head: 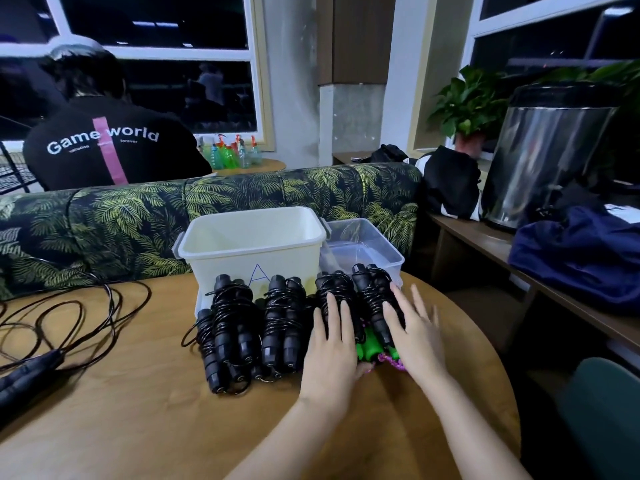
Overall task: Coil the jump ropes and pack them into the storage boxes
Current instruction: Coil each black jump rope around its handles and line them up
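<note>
Several coiled black jump ropes (228,327) lie in a row on the round wooden table (138,410), in front of a white storage box (254,261) marked "A". A clear storage box (375,251) stands to its right. My left hand (332,344) rests flat on the third bundle (334,289) with straight fingers. My right hand (415,330) lies with spread fingers against the rightmost bundle (372,292). A green-handled rope with a purple cord (372,344) peeks out between and under my hands. An uncoiled black rope (69,317) sprawls at the table's left.
A leaf-patterned sofa back (242,199) runs behind the table. A person in a black shirt (104,143) sits beyond it, facing away. A side bench (485,237) at right carries a steel bin (543,154), dark clothes (581,254) and a bag (450,181).
</note>
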